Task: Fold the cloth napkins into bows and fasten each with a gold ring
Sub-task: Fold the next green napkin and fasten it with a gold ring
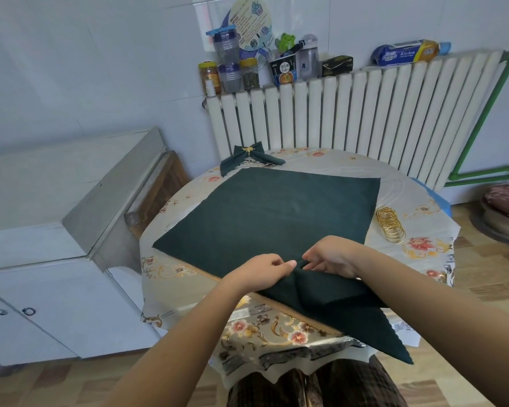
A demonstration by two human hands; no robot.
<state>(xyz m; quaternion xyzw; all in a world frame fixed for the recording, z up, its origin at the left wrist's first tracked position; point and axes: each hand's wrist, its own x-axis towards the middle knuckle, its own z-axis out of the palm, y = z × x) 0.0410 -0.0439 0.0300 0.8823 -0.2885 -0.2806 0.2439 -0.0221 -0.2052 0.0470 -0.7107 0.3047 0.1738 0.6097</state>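
A dark green cloth napkin (265,212) lies spread flat on the round table (417,254). At the table's near edge a second green napkin (329,295) is folded into a pointed shape, with one tip hanging over the edge. My left hand (259,273) and my right hand (331,255) both pinch its gathered middle. A finished green bow (249,158) with a gold ring sits at the table's far side. A pile of several gold rings (391,224) lies to the right of the flat napkin.
A white radiator (365,113) stands behind the table with jars, bottles and a packet on top. White cabinets (56,259) and a metal counter are at the left. A cushioned stool (506,210) is at the far right.
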